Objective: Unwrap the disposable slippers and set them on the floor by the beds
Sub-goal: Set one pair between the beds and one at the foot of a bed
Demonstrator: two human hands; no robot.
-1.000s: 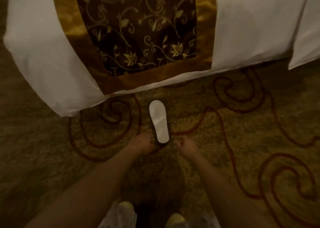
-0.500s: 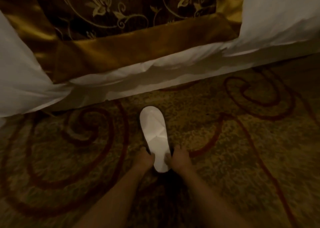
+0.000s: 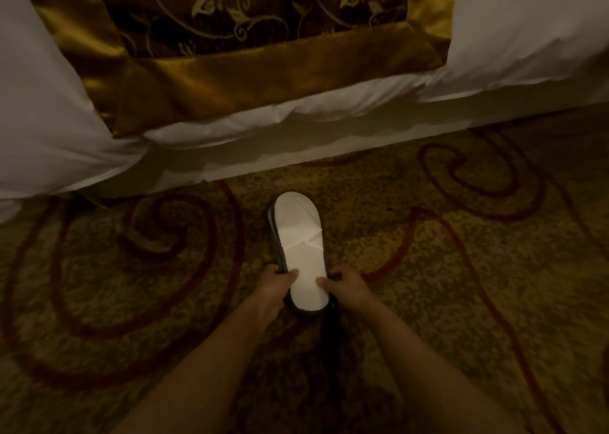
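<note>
White disposable slippers (image 3: 300, 236) lie stacked flat on the patterned carpet, toe toward the bed, with dark sole edges showing along the left side and at the heel. My left hand (image 3: 275, 283) grips the heel end from the left, thumb on the white top. My right hand (image 3: 346, 285) grips the same end from the right, thumb also on top. No wrapper is visible on them.
The bed (image 3: 329, 120) runs across the top of the view, with white bedding and a gold and brown floral bed runner (image 3: 250, 38) hanging over its edge. The brown carpet (image 3: 461, 269) with red swirls spreads around the slippers.
The view has dropped closer to the floor and bed. My hands went from resting beside the slippers' heel to closing on it from both sides.
</note>
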